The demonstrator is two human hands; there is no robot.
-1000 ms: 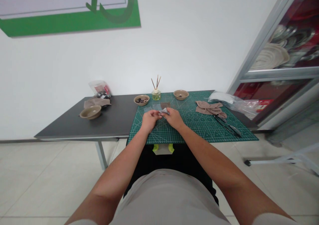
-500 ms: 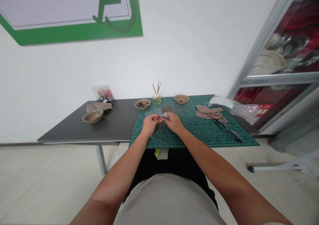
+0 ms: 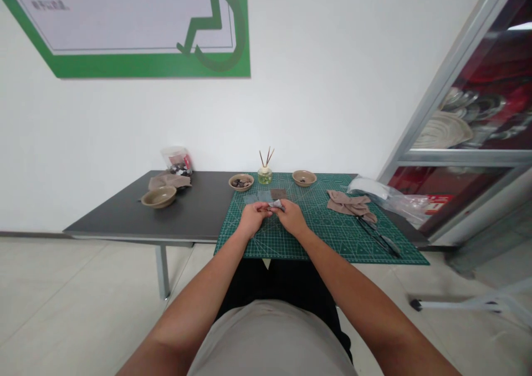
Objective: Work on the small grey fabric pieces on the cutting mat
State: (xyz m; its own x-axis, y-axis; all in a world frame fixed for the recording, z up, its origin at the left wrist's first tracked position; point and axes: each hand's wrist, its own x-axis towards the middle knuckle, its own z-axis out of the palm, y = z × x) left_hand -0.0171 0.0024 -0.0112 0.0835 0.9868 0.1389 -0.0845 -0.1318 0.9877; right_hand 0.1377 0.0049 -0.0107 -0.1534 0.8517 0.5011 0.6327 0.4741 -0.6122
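Over the green cutting mat [image 3: 324,229], my left hand [image 3: 252,219] and my right hand [image 3: 291,217] meet with fingertips pinched together. Between them is a small piece of light grey cloth [image 3: 276,203], folded or crumpled, and both hands grip it. My fingers cover part of it, so I cannot tell if anything is inside. Just beyond my hands, flat grey-blue squares [image 3: 258,197] and a brown square [image 3: 278,193] lie on the mat. A bowl of stones [image 3: 241,182] stands behind my left hand, and a second bowl [image 3: 304,178] with a few dark pieces stands further right.
A reed diffuser [image 3: 265,175] stands between the two bowls. To the right lie a brown cloth [image 3: 349,203], dark-framed glasses [image 3: 379,236] and a clear plastic bag [image 3: 390,193]. On the dark table at left are another bowl [image 3: 159,197], a cloth and a bag [image 3: 177,159].
The head view has tilted up slightly, so the table sits lower in the picture. Both hands still hold the grey cloth, with fingers slightly shifted around it.
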